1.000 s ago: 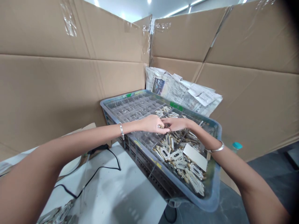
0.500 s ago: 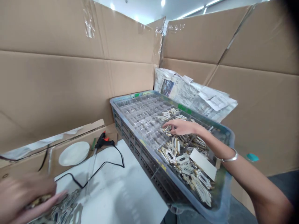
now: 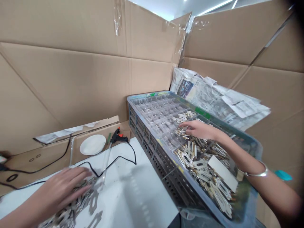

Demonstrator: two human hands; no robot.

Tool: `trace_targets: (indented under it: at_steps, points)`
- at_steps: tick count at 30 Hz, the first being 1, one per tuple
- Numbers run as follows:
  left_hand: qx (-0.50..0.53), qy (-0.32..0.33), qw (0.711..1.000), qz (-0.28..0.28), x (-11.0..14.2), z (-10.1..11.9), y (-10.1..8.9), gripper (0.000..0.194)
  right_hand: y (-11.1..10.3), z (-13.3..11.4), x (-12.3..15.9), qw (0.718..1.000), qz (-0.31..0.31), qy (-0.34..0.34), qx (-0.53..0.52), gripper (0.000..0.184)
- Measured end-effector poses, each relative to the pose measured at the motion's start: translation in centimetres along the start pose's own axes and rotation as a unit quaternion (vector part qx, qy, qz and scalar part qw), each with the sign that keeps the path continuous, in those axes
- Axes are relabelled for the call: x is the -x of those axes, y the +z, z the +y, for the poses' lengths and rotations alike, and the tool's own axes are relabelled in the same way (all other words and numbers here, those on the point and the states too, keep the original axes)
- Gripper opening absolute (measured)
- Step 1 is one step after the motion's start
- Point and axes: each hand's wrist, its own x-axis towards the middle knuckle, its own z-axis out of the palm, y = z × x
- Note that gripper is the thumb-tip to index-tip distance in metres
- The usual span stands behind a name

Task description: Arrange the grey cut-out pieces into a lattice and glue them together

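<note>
My left hand (image 3: 64,188) lies flat with its fingers stretched out on a heap of flat cut-out pieces (image 3: 78,205) on the white table (image 3: 133,196). My right hand (image 3: 199,129) reaches into a blue-grey plastic crate (image 3: 152,148) and its fingers are bent down and pinched on a few of the loose cut-out pieces (image 3: 197,158) piled there. A clear tray with many small compartments (image 3: 154,109) fills the crate's far half. A white card (image 3: 223,172) lies on the pile near my right wrist, which wears a metal bangle.
A black glue gun (image 3: 117,136) with its cable and a white dish (image 3: 92,144) sit on cardboard at the table's back. Crumpled newspaper (image 3: 213,98) lies behind the crate. Tall cardboard walls (image 3: 71,82) enclose the space. A teal cap (image 3: 282,175) shows at right.
My left hand left the crate, swung down left to the table and now rests flat on the heap there. My right hand stays in the crate. The view has turned left.
</note>
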Motion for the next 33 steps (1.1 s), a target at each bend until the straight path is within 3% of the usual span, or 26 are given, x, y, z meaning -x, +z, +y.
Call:
trace_targets:
  at_steps: [2, 6, 9, 11, 14, 18, 22, 24, 29, 33]
  points:
    - [-0.034, 0.018, 0.999, -0.02, -3.6, 1.3, -0.6, 0.04, -0.1, 0.1, -0.1, 1.0, 0.003, -0.005, -0.005, 0.042]
    - [-0.005, 0.16, 0.987, -0.019, -14.9, 6.9, -0.4, 0.024, -0.5, 0.4, 0.0, 0.999, -0.022, -0.01, -0.049, 0.041]
    - [-0.006, 0.212, 0.977, -0.034, -23.5, 10.4, 2.7, 0.03, -0.8, 1.0, 0.2, 0.987, -0.059, 0.013, -0.15, 0.045]
    - [-0.015, 0.225, 0.971, -0.077, -28.0, 11.7, 5.4, 0.03, -1.1, 1.6, 0.3, 0.974, -0.047, 0.02, -0.219, 0.047]
    - [-0.004, 0.242, 0.962, -0.124, -32.3, 12.7, 9.0, 0.028, -1.5, 2.8, 0.4, 0.97, 0.082, 0.044, -0.223, 0.042]
    - [-0.034, 0.199, 0.963, -0.179, -34.2, 13.6, 11.2, 0.032, -2.1, 3.8, 0.6, 0.95, 0.275, 0.111, -0.101, 0.035]
    - [-0.059, 0.147, 0.973, -0.166, -34.2, 14.7, 11.5, 0.054, -2.4, 4.2, 0.7, 0.937, 0.326, 0.109, -0.067, 0.033]
    - [-0.063, 0.135, 0.972, -0.183, -34.0, 15.3, 11.5, 0.055, -2.3, 4.3, 0.7, 0.946, 0.295, 0.108, -0.074, 0.031]
    - [-0.069, 0.102, 0.969, -0.215, -33.8, 16.6, 11.9, 0.061, -1.3, 4.6, 0.1, 0.967, 0.111, 0.144, -0.177, 0.019]
    - [-0.065, 0.092, 0.959, -0.259, -34.3, 17.1, 11.9, 0.055, -0.6, 3.8, -0.2, 0.971, 0.076, 0.155, -0.167, 0.017]
